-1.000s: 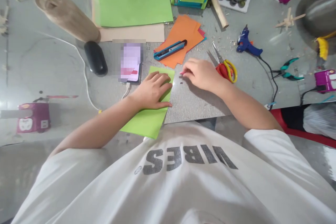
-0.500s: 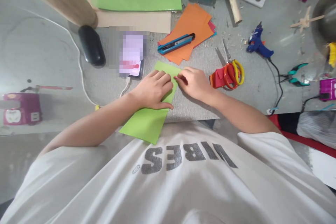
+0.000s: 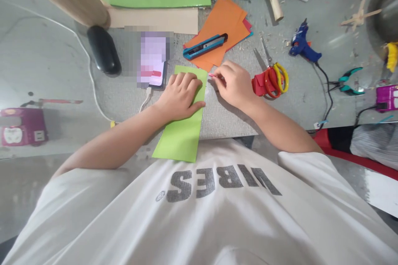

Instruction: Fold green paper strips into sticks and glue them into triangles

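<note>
Left hand [image 3: 180,97] flat on paper strip [image 3: 182,132], right hand [image 3: 234,85] just beside its right edge. Phone [image 3: 154,64] left of strip, knife [image 3: 205,45] behind on sheets [image 3: 226,20], scissors [image 3: 273,76] right.

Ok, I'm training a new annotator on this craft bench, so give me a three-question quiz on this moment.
1. True or false: the left hand lies flat on the green paper strip.
2. What lies on the orange sheets? A scissors; B utility knife; C pliers.
3. Which thing lies just right of the right hand?

Key: 1 true. 2 B, the utility knife. 3 the scissors on red paper.
</note>
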`<state>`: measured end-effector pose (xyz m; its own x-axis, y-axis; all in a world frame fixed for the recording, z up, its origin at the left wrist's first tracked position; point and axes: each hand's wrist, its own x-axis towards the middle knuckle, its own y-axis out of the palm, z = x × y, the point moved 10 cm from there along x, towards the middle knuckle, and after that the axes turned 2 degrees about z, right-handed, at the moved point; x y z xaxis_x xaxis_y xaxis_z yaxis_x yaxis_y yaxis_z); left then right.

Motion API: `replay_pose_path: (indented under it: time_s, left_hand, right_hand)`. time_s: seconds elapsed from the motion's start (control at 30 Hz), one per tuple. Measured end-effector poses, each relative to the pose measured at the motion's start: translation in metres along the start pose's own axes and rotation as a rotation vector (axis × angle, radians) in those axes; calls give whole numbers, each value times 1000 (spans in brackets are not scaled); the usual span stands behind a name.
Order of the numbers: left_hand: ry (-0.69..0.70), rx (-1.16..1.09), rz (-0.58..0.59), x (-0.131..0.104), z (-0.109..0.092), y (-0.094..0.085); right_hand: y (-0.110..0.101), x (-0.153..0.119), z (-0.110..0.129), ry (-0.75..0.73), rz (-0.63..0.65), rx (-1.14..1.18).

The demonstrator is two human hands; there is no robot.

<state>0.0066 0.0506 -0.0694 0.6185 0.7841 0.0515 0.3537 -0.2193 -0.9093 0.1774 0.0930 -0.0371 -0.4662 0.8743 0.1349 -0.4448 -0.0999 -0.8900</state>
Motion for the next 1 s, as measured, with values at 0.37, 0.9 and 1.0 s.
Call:
replay_pose_path:
  time_s: [0.37, 0.9, 1.0]
  left_hand:
    - [-158, -2, -60, 6, 6, -3]
    - [-300, 116, 21, -7, -1, -14]
    - [-308, 103, 18, -1, -1, -14]
  right_hand:
    - [31, -8, 30, -139, 91, 48]
    - [37, -41, 62, -453, 175, 109]
    - [31, -43, 53, -461, 155, 48]
